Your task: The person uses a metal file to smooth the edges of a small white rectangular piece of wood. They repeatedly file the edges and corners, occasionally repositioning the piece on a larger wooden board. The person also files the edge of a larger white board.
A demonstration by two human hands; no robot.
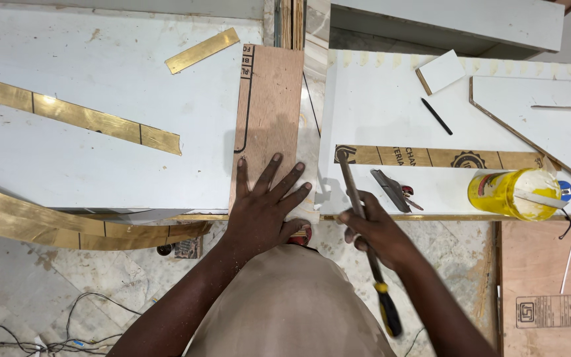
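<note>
Plywood is lying upright in the middle of the frame, bridging the gap between the two white benches, and we are pressing it flat with our left hand, fingers spread, nothing gripped. Our right hand is clenching a hammer around its shaft; the head is resting near the left edge of the right bench, lower centre of the frame, the yellow-and-black handle pointing down toward us.

Judging from this, the risk is a swing landing wide: our left fingertips are sitting just beside the hammer head. The strip is also spanning open space, so a blow could tip or shift it. At lower right, a yellow pot is standing at the bench edge, and jolting might be enough to topple it. Brass strips are lying at upper left.
</note>
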